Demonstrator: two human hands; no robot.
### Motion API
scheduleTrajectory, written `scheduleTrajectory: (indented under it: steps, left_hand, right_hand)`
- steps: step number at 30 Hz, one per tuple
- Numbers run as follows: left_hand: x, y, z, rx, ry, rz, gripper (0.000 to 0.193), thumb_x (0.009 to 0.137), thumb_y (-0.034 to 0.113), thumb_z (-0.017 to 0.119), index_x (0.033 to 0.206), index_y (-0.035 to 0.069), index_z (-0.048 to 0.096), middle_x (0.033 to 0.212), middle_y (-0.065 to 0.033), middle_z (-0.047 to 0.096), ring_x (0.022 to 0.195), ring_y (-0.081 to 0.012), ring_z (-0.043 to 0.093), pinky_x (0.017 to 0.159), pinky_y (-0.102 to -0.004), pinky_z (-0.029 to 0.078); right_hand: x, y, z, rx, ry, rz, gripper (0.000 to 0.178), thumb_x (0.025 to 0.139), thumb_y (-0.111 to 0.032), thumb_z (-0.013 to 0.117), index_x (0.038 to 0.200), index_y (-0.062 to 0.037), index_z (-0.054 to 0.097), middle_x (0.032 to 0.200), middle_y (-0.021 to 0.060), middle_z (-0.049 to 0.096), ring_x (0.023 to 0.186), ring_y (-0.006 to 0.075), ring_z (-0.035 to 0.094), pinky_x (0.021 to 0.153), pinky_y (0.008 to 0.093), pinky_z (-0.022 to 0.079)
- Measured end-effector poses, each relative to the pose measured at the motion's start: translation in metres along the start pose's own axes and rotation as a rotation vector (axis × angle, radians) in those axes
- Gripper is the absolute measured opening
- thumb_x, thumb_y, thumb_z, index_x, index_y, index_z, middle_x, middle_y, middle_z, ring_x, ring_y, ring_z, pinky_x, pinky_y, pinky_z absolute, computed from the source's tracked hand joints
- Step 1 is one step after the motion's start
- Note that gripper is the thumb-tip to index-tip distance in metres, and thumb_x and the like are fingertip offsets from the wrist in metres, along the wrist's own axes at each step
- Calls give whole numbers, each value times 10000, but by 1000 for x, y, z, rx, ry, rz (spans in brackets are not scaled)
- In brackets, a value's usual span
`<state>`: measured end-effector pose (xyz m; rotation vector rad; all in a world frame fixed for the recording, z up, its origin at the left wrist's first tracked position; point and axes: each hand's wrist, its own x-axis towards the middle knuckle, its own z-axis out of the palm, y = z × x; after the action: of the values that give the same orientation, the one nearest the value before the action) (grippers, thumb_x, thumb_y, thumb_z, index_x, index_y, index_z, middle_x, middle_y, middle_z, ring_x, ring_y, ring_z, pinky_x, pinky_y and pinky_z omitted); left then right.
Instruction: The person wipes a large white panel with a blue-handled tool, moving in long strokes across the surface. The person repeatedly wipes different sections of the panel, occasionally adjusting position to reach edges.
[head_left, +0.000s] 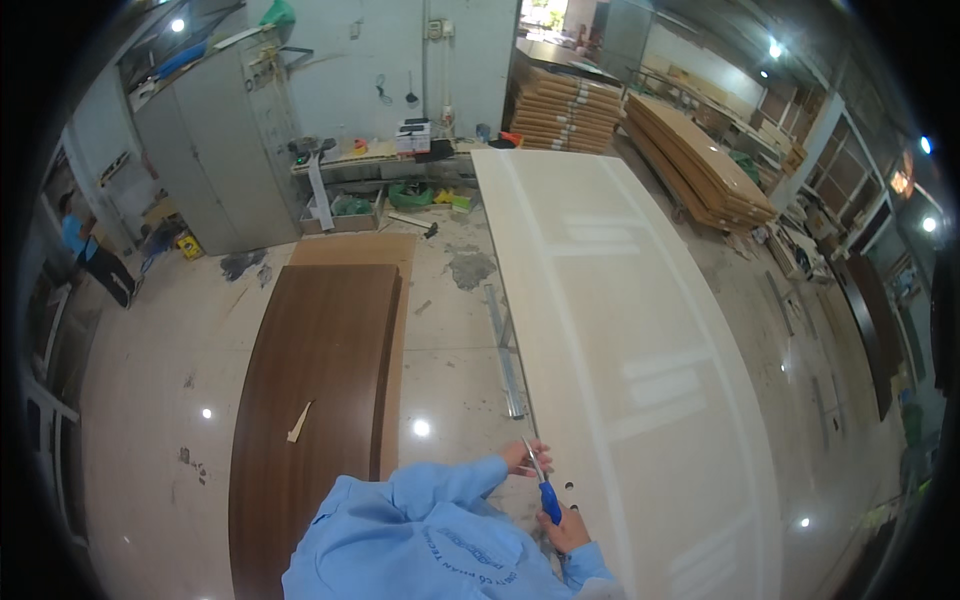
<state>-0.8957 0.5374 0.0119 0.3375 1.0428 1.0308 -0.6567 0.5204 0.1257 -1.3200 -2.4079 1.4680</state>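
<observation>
A long pale door panel [640,300] with whitish bands along its length lies in front of me to the right. Close to its near left edge, my right hand [568,530] is closed round the blue handle of a tool [549,502] with a narrow metal end, whose exact kind I cannot make out. That metal end points away from me, toward my left hand [522,458]. The left hand is beside the panel's edge, its fingers apart and partly behind the metal. A small dark hole [569,486] shows in the panel near my right hand.
Left of me lies a brown wooden panel [320,350] with a pale scrap [299,422] on it. Metal support bars [506,355] stand under the pale panel's left edge. Stacked panels [700,165] lie far right. A grey cabinet [215,160] and another person [90,250] are at left.
</observation>
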Motion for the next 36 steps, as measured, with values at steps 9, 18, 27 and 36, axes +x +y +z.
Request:
scheduleTrajectory:
  steps: [9, 18, 27, 36]
  left_hand:
    - [26, -9, 48, 329, 256, 394, 510, 1058, 399, 448, 1441, 67, 501, 1374, -175, 616, 1251, -326, 603, 1031, -465, 504]
    - [-2, -145, 186, 1911, -65, 613, 822, 943, 485, 606, 1594, 116, 267, 1677, -203, 151, 1558, -378, 117, 1196, -685, 90]
    - [-15, -211, 251, 1923, -726, 907, 826, 929, 459, 615, 1582, 62, 302, 1673, -185, 201, 1552, -384, 150, 1195, -696, 56]
    - [-49, -329, 368, 1851, -1214, 1010, 712, 995, 377, 560, 1581, 68, 300, 1680, -122, 217, 1544, -366, 186, 1233, -607, 94]
  right_hand:
    - [-79, 87, 22, 140, 168, 318, 655, 952, -614, 566, 909, 25, 706, 777, 265, 689, 800, 463, 697, 713, 512, 527]
    - [-234, 191, -12, 289, 889, 852, 689, 941, -632, 568, 843, 33, 721, 748, 273, 683, 764, 452, 697, 691, 533, 514]
    - [-383, 61, 86, 392, 732, 1143, 634, 947, -680, 515, 894, -87, 735, 833, 192, 721, 854, 430, 690, 767, 496, 531]
    - [-475, 53, 178, 712, 1075, 1312, 614, 976, -622, 528, 950, -31, 693, 818, 230, 702, 803, 446, 676, 712, 512, 507]
